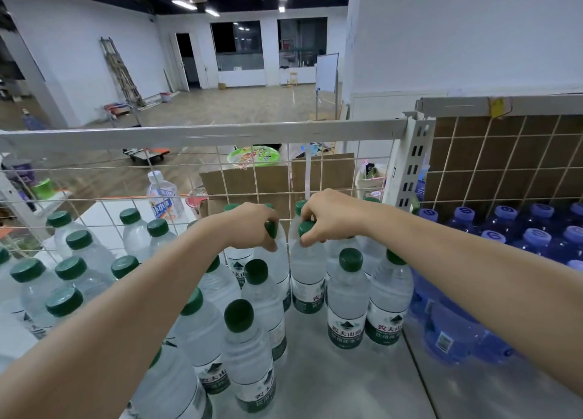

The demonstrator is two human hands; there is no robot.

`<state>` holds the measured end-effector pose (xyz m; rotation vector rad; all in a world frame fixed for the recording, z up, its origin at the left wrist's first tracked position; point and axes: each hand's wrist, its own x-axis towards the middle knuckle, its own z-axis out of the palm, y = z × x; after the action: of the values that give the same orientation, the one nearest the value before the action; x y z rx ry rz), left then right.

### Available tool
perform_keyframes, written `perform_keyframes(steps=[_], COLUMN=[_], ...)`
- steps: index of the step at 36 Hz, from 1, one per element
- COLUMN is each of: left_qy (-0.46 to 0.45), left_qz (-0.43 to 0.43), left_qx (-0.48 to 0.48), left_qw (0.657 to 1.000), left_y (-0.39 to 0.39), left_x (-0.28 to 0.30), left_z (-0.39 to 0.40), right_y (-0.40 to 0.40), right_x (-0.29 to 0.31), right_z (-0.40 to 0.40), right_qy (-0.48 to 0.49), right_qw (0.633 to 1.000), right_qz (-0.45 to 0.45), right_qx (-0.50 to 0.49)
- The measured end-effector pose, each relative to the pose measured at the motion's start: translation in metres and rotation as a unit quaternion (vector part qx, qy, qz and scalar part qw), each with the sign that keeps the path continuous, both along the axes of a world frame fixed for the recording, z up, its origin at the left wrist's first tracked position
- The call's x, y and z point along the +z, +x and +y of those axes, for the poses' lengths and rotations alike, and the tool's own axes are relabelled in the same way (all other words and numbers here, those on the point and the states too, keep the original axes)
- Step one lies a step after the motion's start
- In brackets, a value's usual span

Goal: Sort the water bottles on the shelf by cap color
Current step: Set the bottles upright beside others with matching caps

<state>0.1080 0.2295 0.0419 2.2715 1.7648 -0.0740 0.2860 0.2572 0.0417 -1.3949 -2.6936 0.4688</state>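
Two bare forearms enter from the lower corners. No sleeve covers either as far as the frame edge. The left hand [252,224] and right hand [331,215] wear no gloves, rings, watch or wristband.

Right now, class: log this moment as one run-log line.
left hand: grips green-capped bottle | right hand: grips green-capped bottle | blue-capped bottles: right bay

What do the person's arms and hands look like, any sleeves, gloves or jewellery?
Both forearms are bare as far as the view shows: no sleeves in view. The left hand and right hand wear no gloves, and no watch, ring or bracelet shows on what is visible.
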Motion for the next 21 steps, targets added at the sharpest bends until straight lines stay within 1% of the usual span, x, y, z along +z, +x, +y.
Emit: perform_keyframes(steps=[5, 10, 15, 21], left_qy=[-0.001, -0.011, -0.029, -0.008], left_qz=[-0.010, 0.002, -0.002, 0.005], left_qx=[0.003, 0.002, 0.014, 0.011], left_qw=[1.000, 1.000, 0.999, 1.000], left_y=[0.002, 0.000, -0.002, 0.000], left_x=[-0.003, -0.002, -0.005, -0.006], left_z=[0.001, 0.004, 0.007, 0.005], right_y=[-0.002, -0.001, -0.004, -0.005], right_x=[-0.011, -0.013, -0.013, -0.014], right_z=[0.006, 0.009, 0.009, 0.005], right_qy=[0.008, 0.033, 0.023, 0.011], right_qw=[1.000, 0.998, 0.998, 0.997], right_qz=[-0.007, -0.030, -0.052, -0.047], right_qx=[-0.021, -0.034, -0.040, -0.058])
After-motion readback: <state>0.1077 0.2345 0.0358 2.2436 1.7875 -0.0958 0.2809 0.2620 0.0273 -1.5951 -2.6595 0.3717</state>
